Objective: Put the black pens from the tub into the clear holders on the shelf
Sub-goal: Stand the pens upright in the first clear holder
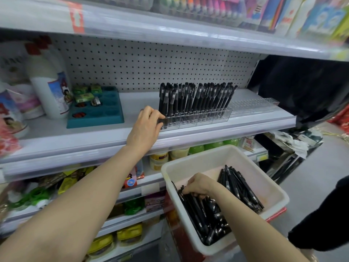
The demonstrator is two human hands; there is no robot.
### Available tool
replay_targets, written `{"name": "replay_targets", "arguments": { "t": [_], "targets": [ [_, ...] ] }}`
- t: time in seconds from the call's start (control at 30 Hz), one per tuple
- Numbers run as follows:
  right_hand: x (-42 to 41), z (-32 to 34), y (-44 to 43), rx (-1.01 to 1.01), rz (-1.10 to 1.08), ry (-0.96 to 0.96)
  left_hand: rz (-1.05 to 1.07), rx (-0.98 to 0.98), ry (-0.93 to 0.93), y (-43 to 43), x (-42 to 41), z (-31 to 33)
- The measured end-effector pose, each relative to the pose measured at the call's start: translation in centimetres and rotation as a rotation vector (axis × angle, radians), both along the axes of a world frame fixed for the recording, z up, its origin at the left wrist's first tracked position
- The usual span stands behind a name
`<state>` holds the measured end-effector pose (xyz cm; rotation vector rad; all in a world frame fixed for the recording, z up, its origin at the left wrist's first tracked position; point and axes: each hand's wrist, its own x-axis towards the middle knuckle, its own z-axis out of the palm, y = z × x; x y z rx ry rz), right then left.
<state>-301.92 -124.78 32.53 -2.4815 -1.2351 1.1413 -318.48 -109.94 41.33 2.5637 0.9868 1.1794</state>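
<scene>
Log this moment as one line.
left hand: steadying clear holder | right hand: in tub, on black pens | second holder: empty

holders (196,118): clear glossy plastic | tub (207,157): white matt plastic | pens (200,210): blk plastic | backboard (141,63): perforated metal

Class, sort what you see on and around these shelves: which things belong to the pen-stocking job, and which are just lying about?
Belongs to the job:
black pens
white tub
filled clear holder
empty clear holder
left hand
right hand

Just lying about:
teal tray
white bottle
yellow packets
</scene>
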Motion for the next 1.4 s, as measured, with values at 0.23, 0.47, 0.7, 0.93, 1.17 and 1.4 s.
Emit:
{"name": "replay_targets", "arguments": {
  "t": [0.23,0.47,0.7,0.93,1.17,1.4],
  "targets": [
    [-0.1,-0.7,0.6,0.016,0.032,-0.092,0.006,-0.014,0.006,0.0,0.0,0.0],
    [2.2,4.7,1.3,0.270,-0.011,0.015,-0.007,-0.009,0.010,0.2,0.0,0.1],
    [2.4,14.9,2.2,0.783,-0.042,0.094,-0.041,0.083,0.041,0.7,-0.2,0.5],
    [0.0,19.8,5.4,1.281,-0.135,0.024,-0.044,0.064,0.013,0.8,-0.1,0.2],
    [-0.6,18.8,8.4,1.338,-0.106,-0.100,-0.045,0.062,-0.026,0.9,-0.1,-0.2],
    [-0.8,16.1,10.1,1.153,-0.021,-0.229,-0.046,0.057,-0.026,0.9,-0.1,-0.3]
  ]
}}
